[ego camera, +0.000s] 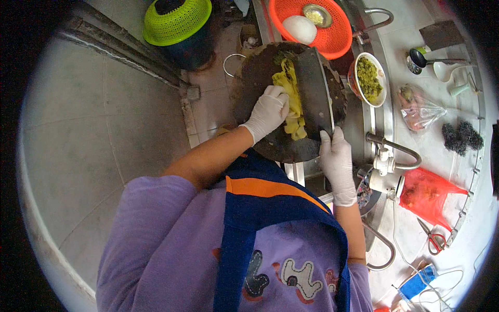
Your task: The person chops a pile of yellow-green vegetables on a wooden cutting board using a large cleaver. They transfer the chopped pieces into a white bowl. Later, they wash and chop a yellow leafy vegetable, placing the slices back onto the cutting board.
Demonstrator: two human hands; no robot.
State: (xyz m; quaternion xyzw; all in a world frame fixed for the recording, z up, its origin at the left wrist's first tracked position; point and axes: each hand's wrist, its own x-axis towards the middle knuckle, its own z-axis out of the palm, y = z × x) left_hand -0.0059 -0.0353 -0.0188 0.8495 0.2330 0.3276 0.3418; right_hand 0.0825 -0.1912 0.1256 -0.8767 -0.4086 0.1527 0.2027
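A pile of yellow-green leafy vegetable, perhaps pickled mustard greens, lies lengthwise on a round, dark wooden chopping block. My left hand, in a white glove, grips the leaves with curled fingers from their left side. Along the right side of the leaves is a broad cleaver, its blade resting flat or nearly so over the block. Gloved as well, my right hand is closed around the cleaver's handle end, which it mostly hides.
Right of the block stands a bowl of chopped greens. An orange colander behind it holds a white round item and a metal bowl. Faucets line the right side. A lime-green basket sits at the back left. Scissors hang or lie at right.
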